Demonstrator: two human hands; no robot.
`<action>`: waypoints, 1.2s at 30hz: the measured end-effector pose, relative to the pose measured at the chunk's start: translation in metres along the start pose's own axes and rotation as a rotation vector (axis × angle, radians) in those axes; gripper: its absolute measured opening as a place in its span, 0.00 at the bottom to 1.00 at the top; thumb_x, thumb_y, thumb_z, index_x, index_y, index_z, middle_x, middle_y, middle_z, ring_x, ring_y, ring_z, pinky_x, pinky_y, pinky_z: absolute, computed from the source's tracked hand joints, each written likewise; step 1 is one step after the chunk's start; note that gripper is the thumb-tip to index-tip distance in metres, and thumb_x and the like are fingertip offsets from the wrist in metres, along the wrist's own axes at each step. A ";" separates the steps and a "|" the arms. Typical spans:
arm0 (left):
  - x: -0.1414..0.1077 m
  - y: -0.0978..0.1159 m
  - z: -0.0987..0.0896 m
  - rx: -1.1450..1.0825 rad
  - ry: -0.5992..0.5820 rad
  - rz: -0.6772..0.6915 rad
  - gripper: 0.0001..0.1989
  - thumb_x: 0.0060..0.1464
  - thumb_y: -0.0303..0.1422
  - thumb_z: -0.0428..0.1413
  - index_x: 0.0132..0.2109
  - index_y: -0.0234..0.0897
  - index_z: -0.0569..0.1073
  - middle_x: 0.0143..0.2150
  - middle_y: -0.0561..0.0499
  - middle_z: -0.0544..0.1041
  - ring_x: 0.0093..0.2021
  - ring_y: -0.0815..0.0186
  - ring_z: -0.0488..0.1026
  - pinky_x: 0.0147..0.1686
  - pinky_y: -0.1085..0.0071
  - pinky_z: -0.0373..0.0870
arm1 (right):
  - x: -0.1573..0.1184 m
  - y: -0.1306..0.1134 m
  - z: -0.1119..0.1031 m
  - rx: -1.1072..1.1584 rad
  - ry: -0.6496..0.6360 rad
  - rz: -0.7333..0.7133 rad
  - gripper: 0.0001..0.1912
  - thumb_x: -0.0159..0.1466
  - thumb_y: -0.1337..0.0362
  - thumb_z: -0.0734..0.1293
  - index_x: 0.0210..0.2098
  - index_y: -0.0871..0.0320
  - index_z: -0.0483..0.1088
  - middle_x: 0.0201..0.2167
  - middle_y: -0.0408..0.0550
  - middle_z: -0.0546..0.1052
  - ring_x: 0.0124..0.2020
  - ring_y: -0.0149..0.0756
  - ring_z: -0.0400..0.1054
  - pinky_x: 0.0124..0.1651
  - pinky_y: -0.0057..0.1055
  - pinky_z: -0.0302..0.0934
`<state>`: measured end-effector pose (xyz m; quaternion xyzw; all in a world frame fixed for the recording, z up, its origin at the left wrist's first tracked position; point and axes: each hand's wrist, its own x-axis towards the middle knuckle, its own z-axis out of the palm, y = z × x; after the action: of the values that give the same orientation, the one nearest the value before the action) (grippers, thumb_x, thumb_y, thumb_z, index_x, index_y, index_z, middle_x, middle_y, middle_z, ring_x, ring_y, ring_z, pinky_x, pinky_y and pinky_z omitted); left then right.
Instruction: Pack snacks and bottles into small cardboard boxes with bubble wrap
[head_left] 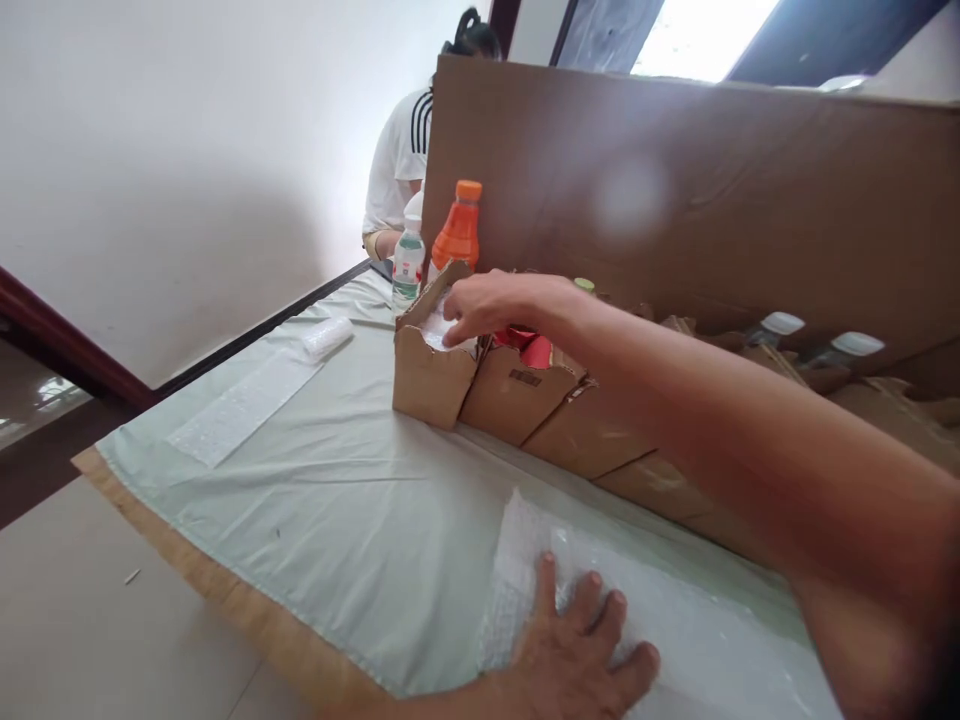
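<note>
My left hand point(574, 645) lies palm down with its fingers spread, pressing on a sheet of clear bubble wrap point(697, 620) on the cloth. From the right, my right arm stretches over a row of cardboard compartments point(502, 395). At its far left end my right hand point(484, 305) dips into a compartment holding clear, whitish plastic wrap point(435, 325). Index finger and thumb stand apart over that plastic, touching or just above it; the other fingers are hidden. Red material point(532, 350) shows in the neighbouring compartment, below my wrist.
A clear bottle point(407, 265) and an orange bottle point(459, 230) stand behind the compartments. White-capped bottles point(855, 345) sit farther right. A tall cardboard panel point(675, 180) rises behind, partly hiding a person point(394, 150). Partly rolled bubble wrap point(262, 390) lies on the pale green tablecloth point(360, 520).
</note>
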<state>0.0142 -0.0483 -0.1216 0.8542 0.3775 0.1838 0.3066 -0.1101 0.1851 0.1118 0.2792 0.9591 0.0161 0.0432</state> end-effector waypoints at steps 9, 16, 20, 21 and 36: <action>-0.005 0.008 -0.009 -0.066 -0.014 -0.021 0.40 0.69 0.54 0.40 0.74 0.28 0.57 0.78 0.28 0.45 0.79 0.40 0.32 0.68 0.33 0.15 | 0.017 -0.001 0.016 -0.015 0.073 0.117 0.07 0.56 0.78 0.68 0.31 0.63 0.77 0.30 0.51 0.78 0.39 0.40 0.74 0.43 0.33 0.65; -0.015 0.020 -0.029 -0.132 0.078 -0.008 0.41 0.64 0.56 0.49 0.75 0.39 0.55 0.79 0.37 0.42 0.79 0.44 0.30 0.70 0.32 0.19 | -0.115 0.028 -0.033 0.793 0.713 0.137 0.06 0.63 0.69 0.68 0.37 0.62 0.78 0.34 0.47 0.79 0.34 0.33 0.72 0.36 0.30 0.68; -0.030 0.033 -0.034 -0.326 0.407 -0.070 0.42 0.57 0.54 0.58 0.72 0.40 0.62 0.77 0.38 0.56 0.78 0.41 0.44 0.72 0.32 0.27 | -0.229 0.023 -0.003 1.111 0.680 0.174 0.11 0.58 0.53 0.75 0.34 0.54 0.79 0.33 0.46 0.81 0.34 0.40 0.75 0.35 0.37 0.73; -0.037 0.037 -0.034 -0.482 0.507 -0.104 0.42 0.56 0.55 0.58 0.72 0.41 0.63 0.75 0.37 0.61 0.76 0.42 0.51 0.73 0.33 0.36 | -0.257 0.018 0.013 1.172 0.659 0.219 0.15 0.57 0.49 0.76 0.35 0.53 0.79 0.33 0.46 0.81 0.35 0.42 0.76 0.35 0.38 0.73; -0.096 0.076 -0.013 -0.818 0.355 -0.677 0.19 0.56 0.49 0.64 0.45 0.40 0.84 0.43 0.47 0.85 0.43 0.57 0.80 0.43 0.66 0.77 | -0.494 -0.103 0.219 1.491 0.616 0.896 0.49 0.62 0.40 0.73 0.74 0.51 0.52 0.58 0.58 0.76 0.56 0.52 0.74 0.54 0.50 0.72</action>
<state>-0.0143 -0.1561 -0.0693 0.4527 0.5746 0.3477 0.5865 0.2698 -0.1657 -0.0757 0.5633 0.4928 -0.5172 -0.4151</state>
